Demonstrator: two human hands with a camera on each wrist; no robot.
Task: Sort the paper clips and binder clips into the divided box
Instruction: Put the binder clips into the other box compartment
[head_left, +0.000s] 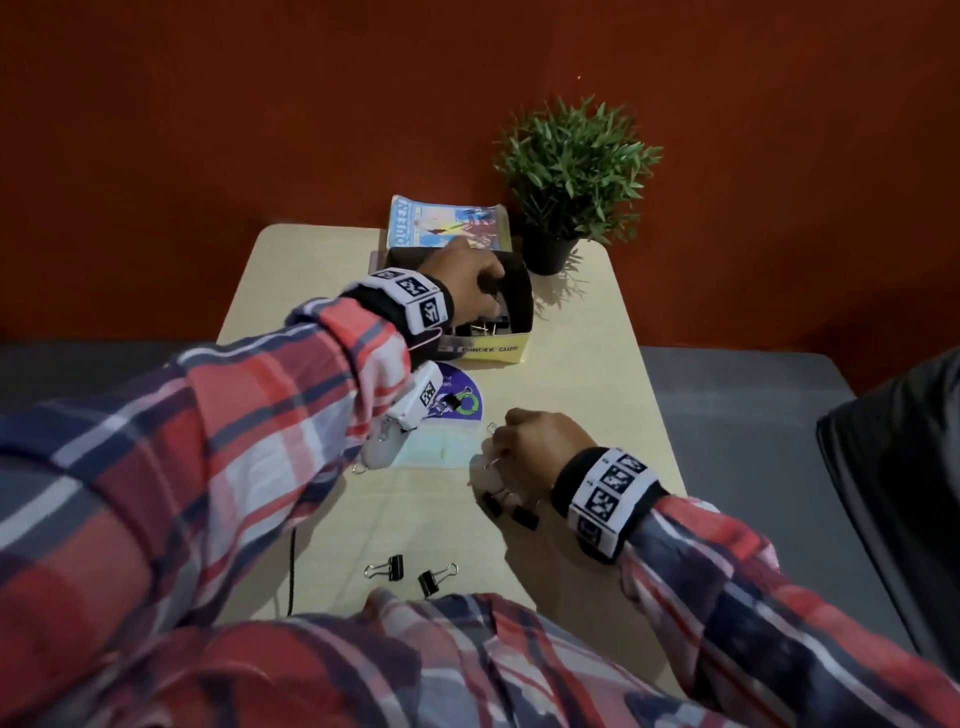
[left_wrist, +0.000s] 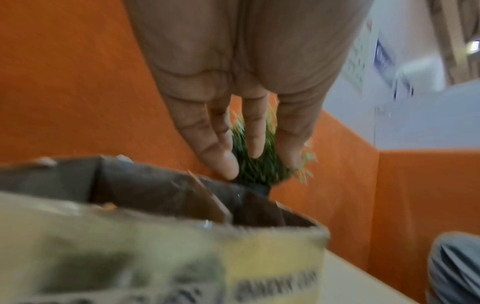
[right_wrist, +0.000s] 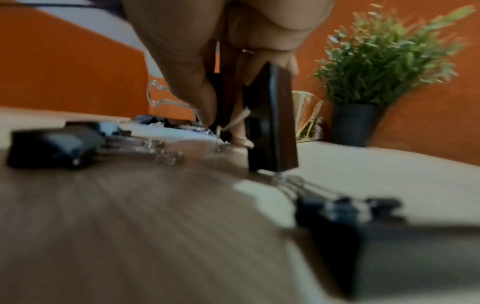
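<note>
The divided box (head_left: 514, 304), dark inside with a yellow "binder clips" label, stands at the table's far middle, and several binder clips (head_left: 485, 327) lie in its right compartment. My left hand (head_left: 470, 275) hovers over the box; in the left wrist view its fingers (left_wrist: 221, 139) hang straight above the box (left_wrist: 161, 191) and hold nothing. My right hand (head_left: 524, 441) rests near the table's centre, its fingers curled round a black binder clip (right_wrist: 272, 123). More binder clips lie by that hand (head_left: 522, 517) and near the front edge (head_left: 387, 566) (head_left: 434, 577).
A potted plant (head_left: 571, 171) stands at the back right beside a book (head_left: 447, 223) behind the box. A purple disc (head_left: 465, 397) carrying one clip and a pale face mask (head_left: 436, 449) lie mid-table. A black cord (head_left: 291, 566) hangs at the front left.
</note>
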